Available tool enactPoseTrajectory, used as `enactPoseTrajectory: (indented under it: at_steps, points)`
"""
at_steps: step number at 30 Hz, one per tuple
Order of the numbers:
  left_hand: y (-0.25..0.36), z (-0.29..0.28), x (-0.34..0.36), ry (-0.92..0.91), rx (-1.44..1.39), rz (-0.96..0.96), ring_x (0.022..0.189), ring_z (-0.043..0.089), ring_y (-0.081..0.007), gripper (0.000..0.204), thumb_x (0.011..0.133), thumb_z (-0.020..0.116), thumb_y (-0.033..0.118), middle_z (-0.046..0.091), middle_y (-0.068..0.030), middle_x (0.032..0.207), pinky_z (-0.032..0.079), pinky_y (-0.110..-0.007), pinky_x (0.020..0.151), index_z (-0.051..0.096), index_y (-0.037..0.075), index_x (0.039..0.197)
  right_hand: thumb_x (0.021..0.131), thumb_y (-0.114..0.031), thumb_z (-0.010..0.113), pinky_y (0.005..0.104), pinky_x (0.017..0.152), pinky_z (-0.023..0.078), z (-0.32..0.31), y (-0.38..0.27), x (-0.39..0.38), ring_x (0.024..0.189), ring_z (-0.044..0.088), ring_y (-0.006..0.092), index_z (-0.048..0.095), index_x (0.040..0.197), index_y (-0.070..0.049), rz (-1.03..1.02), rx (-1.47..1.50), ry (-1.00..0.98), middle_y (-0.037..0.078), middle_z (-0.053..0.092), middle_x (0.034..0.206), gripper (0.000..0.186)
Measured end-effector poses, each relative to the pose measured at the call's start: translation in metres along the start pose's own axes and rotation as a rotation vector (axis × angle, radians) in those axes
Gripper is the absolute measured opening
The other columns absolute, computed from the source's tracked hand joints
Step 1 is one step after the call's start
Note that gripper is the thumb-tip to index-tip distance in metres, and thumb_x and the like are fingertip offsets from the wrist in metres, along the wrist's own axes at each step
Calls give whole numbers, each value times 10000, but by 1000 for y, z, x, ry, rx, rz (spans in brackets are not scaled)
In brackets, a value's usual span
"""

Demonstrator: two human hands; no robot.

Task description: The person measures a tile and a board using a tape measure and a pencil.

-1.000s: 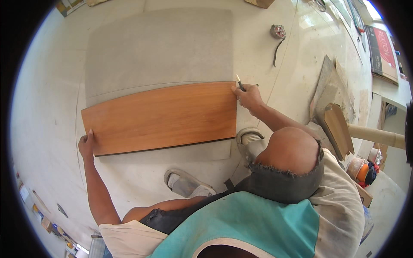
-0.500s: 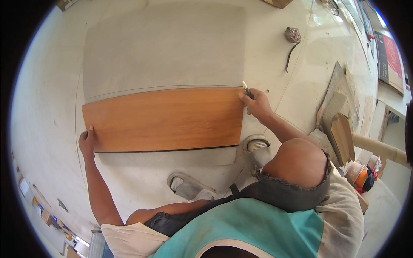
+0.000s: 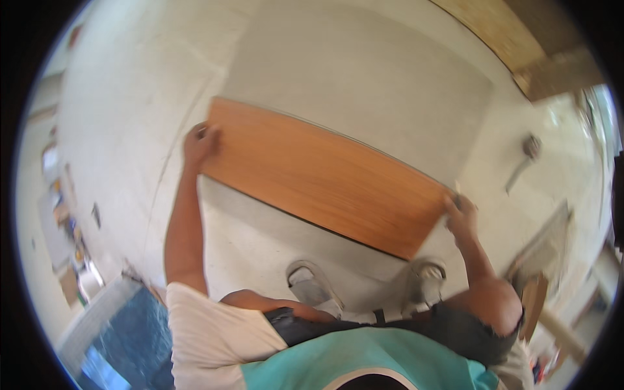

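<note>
A long orange-brown wood-grain board [image 3: 318, 175] with a dark near edge lies slantwise across a large grey sheet [image 3: 364, 71] on the floor. My left hand [image 3: 201, 146] is closed around the board's left end. At the right end, my right hand [image 3: 463, 216] has its fingers against the board's corner and also holds a pen [image 3: 457, 187], whose pale tip pokes up past the fingers. Motion blurs both hands, and most of the pen is hidden. A strip of the grey sheet shows along the board's near side.
My shoes [image 3: 311, 283] stand just on the near side of the board. A tape measure [image 3: 532, 147] with a dark strap lies to the right. Cardboard [image 3: 559, 75] sits at the far right, broken slabs [image 3: 543, 244] nearer. A blue plastic-wrapped stack [image 3: 133, 331] is at the near left.
My view has turned, so board and sheet now slant down to the right. My left hand has shifted farther up the board's left end. The right hand stays at the right corner with the pen.
</note>
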State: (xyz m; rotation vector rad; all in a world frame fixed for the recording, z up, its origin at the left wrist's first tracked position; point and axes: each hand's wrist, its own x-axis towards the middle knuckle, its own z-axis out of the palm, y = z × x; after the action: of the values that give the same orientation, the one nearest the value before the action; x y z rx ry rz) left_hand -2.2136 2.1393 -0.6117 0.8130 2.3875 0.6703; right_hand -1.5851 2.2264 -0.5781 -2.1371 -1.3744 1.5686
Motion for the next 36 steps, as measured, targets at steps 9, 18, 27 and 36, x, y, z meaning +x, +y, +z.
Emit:
enactPoseTrajectory:
  at_steps: [9,18,27,36]
  points:
    - [38,-9,-21,75,30,-118,982,652,-285,694,724,775,463,664,-199,1084,509,-372,851,604,2,1214,919,-179,598,226,344,303,8,-10,-2,405,462,92,591,947,2,62,61,-49,55,565,691,183]
    - [43,-7,-14,93,139,-126,1071,618,-297,718,724,769,485,636,-185,1169,495,-392,894,586,20,1239,926,-189,600,220,334,273,6,-6,1,404,436,86,582,1015,4,53,64,-53,31,525,696,214]
    - [49,-8,-14,78,163,-115,1054,626,-299,718,722,763,503,649,-189,1139,494,-390,888,593,18,1224,921,-185,606,224,346,313,3,-7,1,410,469,93,583,931,-7,49,76,-44,57,566,672,179]
    - [36,3,-7,180,327,-89,1090,588,-317,693,737,760,473,603,-178,1175,483,-407,901,588,22,1234,918,-193,611,222,348,311,5,-9,-2,415,472,94,595,969,5,56,87,-46,53,562,669,205]
